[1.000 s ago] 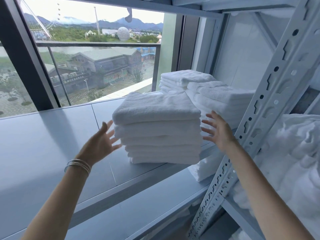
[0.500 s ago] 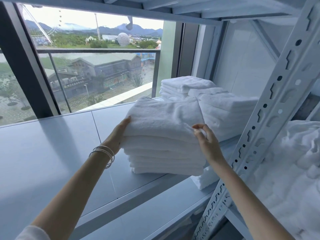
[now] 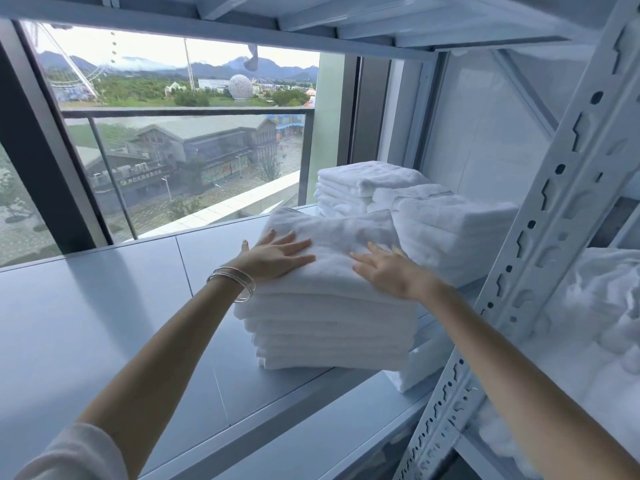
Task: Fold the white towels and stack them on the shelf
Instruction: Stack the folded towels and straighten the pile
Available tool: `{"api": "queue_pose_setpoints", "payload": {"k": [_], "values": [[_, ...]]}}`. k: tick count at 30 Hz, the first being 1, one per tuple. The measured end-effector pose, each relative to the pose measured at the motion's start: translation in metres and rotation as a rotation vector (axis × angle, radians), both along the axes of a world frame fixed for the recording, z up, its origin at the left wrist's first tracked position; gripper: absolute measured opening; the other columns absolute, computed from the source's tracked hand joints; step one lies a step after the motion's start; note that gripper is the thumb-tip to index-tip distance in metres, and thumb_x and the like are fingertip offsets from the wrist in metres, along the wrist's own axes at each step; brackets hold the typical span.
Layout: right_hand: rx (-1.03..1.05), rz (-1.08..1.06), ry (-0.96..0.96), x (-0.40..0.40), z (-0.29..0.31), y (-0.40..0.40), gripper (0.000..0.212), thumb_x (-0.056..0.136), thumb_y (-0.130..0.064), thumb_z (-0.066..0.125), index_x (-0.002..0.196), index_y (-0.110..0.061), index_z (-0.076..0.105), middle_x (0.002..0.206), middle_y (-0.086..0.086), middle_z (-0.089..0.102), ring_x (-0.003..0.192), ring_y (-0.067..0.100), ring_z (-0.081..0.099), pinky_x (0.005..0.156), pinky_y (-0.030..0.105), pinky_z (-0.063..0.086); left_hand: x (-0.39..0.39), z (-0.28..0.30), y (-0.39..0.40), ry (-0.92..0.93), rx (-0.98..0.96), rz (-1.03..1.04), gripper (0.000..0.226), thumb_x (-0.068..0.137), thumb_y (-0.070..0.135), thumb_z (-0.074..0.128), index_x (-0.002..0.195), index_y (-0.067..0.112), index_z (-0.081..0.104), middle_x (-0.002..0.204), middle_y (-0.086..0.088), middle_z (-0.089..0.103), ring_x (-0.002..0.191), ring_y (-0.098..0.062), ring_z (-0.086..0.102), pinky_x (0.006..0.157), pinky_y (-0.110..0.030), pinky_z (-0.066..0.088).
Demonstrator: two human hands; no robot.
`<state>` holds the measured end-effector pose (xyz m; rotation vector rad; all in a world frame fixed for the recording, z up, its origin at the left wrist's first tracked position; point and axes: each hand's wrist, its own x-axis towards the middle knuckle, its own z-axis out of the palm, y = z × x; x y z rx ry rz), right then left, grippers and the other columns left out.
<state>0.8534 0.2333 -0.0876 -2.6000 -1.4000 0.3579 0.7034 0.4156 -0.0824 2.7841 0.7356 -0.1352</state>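
A stack of several folded white towels [image 3: 332,327] stands on the grey shelf [image 3: 104,323], near its front edge. My left hand [image 3: 277,254] lies flat on the top towel's left side, fingers straight, with thin bangles on the wrist. My right hand [image 3: 391,271] lies flat on the top towel's right side, fingers spread. Behind and to the right stand two more folded white towel stacks [image 3: 450,233], one [image 3: 363,181] further back by the window.
A perforated white shelf upright [image 3: 540,258] slants past my right arm. A heap of unfolded white towels [image 3: 595,323] lies beyond it at the right. Another shelf board [image 3: 346,15] runs overhead. A window [image 3: 173,150] backs the shelf.
Both hands went from open beside the stack, to gripping the top towel's sides, to lying flat on top of it. The view has moved closer.
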Motion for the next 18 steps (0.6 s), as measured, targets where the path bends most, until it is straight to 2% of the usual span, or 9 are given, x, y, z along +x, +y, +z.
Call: {"api": "queue_pose_setpoints", "payload": {"k": [1,3,5,8,11,15,18], "values": [[-0.023,-0.049,-0.034,-0.003,0.002,-0.007,0.051,0.095,-0.053,0.02,0.143,-0.038,0.029,0.157,0.005,0.014,0.144,0.028,0.007,0.116,0.049,0.008,0.001,0.002,-0.001,0.0,-0.003,0.018,0.064,0.083,0.075,0.02,0.142,0.052,0.009,0.157,0.01,-0.005,0.144,-0.023,-0.011,0.108,-0.066,-0.006],[-0.115,-0.141,-0.251,-0.014,0.017,-0.008,0.051,0.096,-0.051,0.021,0.136,-0.026,0.041,0.148,0.011,0.033,0.137,0.033,0.025,0.111,0.054,0.016,0.008,0.008,-0.006,0.055,0.047,0.061,0.065,0.085,0.073,0.02,0.143,0.05,0.007,0.158,0.006,-0.004,0.145,-0.024,-0.009,0.107,-0.066,-0.008],[-0.105,-0.092,-0.408,-0.024,0.031,0.01,0.055,0.095,-0.052,0.023,0.135,-0.02,0.044,0.148,0.013,0.033,0.14,0.034,0.017,0.11,0.059,0.008,0.018,0.011,-0.017,0.072,0.14,0.067,0.068,0.084,0.075,0.016,0.145,0.046,0.008,0.158,0.003,0.001,0.145,-0.026,-0.004,0.107,-0.065,-0.01],[-0.086,0.133,-0.303,-0.017,0.028,0.041,0.054,0.098,-0.048,0.019,0.148,-0.025,0.021,0.158,0.007,0.005,0.145,0.023,-0.006,0.112,0.058,-0.005,0.025,0.004,-0.035,-0.021,0.195,0.016,0.062,0.089,0.068,0.017,0.146,0.043,0.008,0.158,0.005,0.002,0.145,-0.025,-0.003,0.108,-0.062,-0.01],[-0.159,0.108,-0.164,0.023,0.014,0.048,0.055,0.098,-0.053,0.016,0.148,-0.035,0.003,0.158,0.004,-0.008,0.145,0.021,-0.011,0.113,0.054,-0.009,0.019,-0.01,-0.036,-0.053,0.201,0.013,0.064,0.089,0.068,0.019,0.146,0.043,0.004,0.158,0.007,-0.003,0.145,-0.028,-0.007,0.112,-0.059,-0.007],[-0.14,-0.115,-0.068,0.049,0.017,0.04,0.058,0.096,-0.056,0.019,0.148,-0.035,0.005,0.157,0.006,-0.011,0.144,0.028,-0.012,0.113,0.053,-0.006,0.029,0.005,-0.024,0.113,0.133,0.007,0.068,0.085,0.073,0.018,0.145,0.046,0.0,0.157,0.007,-0.009,0.143,-0.033,-0.012,0.111,-0.06,-0.008],[-0.03,-0.048,-0.194,0.027,0.02,0.03,0.063,0.095,-0.057,0.023,0.149,-0.025,0.014,0.157,0.006,-0.014,0.143,0.028,-0.016,0.113,0.053,-0.007,0.048,0.017,0.002,0.142,0.039,0.003,0.07,0.082,0.078,0.018,0.144,0.049,0.005,0.156,0.011,-0.008,0.143,-0.029,-0.014,0.109,-0.06,-0.01]]}}
